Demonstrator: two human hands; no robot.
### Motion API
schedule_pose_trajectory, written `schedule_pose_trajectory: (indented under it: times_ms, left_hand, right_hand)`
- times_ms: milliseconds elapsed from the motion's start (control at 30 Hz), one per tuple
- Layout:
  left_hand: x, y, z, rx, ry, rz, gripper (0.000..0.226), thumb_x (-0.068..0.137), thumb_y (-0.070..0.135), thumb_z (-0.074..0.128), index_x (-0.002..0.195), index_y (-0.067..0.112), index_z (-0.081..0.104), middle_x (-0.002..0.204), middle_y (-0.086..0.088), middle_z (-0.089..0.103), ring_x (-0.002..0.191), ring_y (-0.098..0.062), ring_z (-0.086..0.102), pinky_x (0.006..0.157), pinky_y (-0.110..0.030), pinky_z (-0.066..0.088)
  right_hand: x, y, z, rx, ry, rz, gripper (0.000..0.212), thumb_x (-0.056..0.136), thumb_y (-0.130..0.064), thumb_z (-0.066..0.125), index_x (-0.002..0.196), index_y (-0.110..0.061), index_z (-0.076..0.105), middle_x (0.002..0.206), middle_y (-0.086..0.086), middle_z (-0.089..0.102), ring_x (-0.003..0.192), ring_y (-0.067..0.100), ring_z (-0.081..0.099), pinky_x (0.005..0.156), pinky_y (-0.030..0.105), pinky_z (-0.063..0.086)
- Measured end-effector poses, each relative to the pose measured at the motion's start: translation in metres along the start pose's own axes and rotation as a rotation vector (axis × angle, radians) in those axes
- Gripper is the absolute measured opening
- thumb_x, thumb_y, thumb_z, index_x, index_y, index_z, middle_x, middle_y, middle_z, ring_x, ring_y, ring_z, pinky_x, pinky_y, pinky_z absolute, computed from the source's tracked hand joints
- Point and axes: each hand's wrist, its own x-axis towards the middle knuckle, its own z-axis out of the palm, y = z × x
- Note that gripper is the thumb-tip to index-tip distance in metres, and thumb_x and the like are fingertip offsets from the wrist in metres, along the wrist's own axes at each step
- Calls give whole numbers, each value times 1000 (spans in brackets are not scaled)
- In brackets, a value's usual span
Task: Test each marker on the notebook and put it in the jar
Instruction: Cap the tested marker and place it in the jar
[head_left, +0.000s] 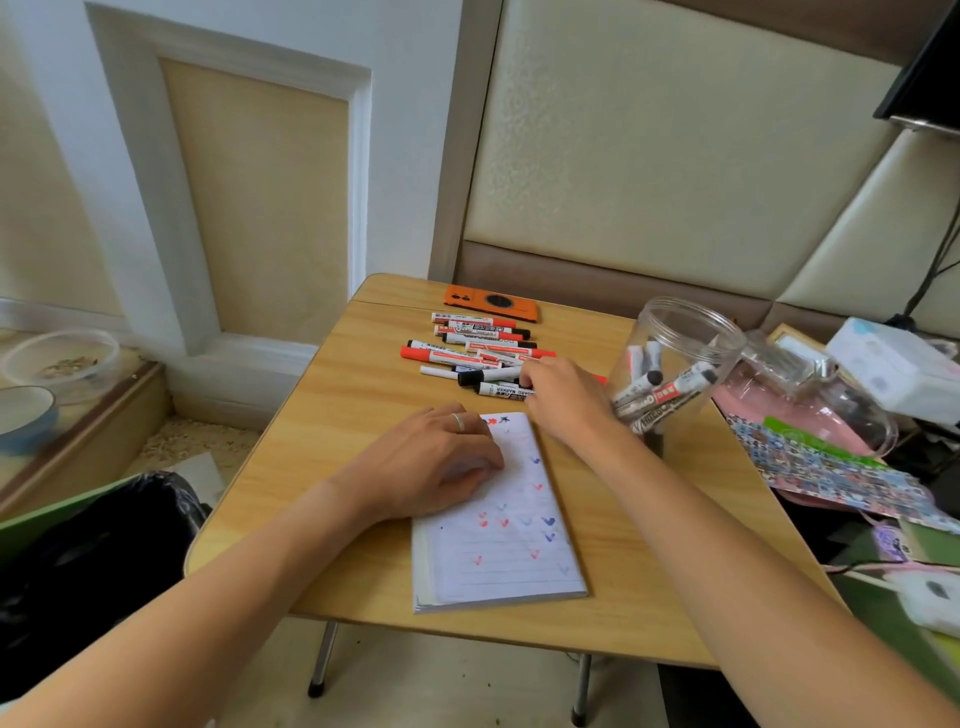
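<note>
Orange phone (491, 303) face down at the far edge of a wooden folding table (363, 395). Left, on a low ledge: clear bowl (62, 360) and blue bowl (23, 418). Right, a heap (patterned sticker sheet (831, 470), white box (896, 366)). Black bag (98, 545) lower left.

Right hand (563, 397): fingertips hidden, grip unclear. Notebook (506, 535): far-left part under left hand (431, 462). Marker (498, 389) labels: mostly unreadable.
</note>
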Motion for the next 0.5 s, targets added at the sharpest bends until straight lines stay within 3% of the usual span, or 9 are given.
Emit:
schedule_pose_trajectory:
  times_ms: [133, 267, 400, 500]
  left_hand:
    - [-1, 1, 0, -100, 28, -114, 12, 90, 34, 64, 99, 27, 59, 98, 14, 63, 94, -9, 54, 79, -35, 50]
    - [-3, 1, 1, -247, 125, -260, 17, 93, 40, 62, 96, 28, 50, 95, 15, 69, 87, -5, 61, 74, -34, 53]
    - [0, 4, 1, -385, 178, -371, 28, 96, 47, 59, 105, 24, 46, 94, 11, 71, 82, -4, 66, 66, -16, 47]
    - [1, 4, 4, -323, 160, -337, 34, 99, 50, 50, 116, 21, 52, 94, 8, 69, 80, -5, 61, 65, -20, 46]
  right_hand:
    - [-2, -2, -1, 58, 108, -59, 18, 99, -14, 61, 115, -14, 67, 114, 1, 64, 109, 20, 59, 84, 33, 50]
    - [-26, -12, -13, 440, 388, -44, 14, 92, -15, 65, 102, -16, 55, 99, -2, 62, 90, 17, 59, 73, 40, 54]
    - [-58, -27, -19, 1060, 268, 136, 21, 90, -19, 70, 103, -24, 55, 91, -7, 74, 84, 15, 74, 77, 49, 62]
    - [-69, -35, -16, 1408, 99, 195, 26, 93, -3, 68, 114, -13, 58, 103, 4, 77, 89, 23, 78, 87, 57, 61]
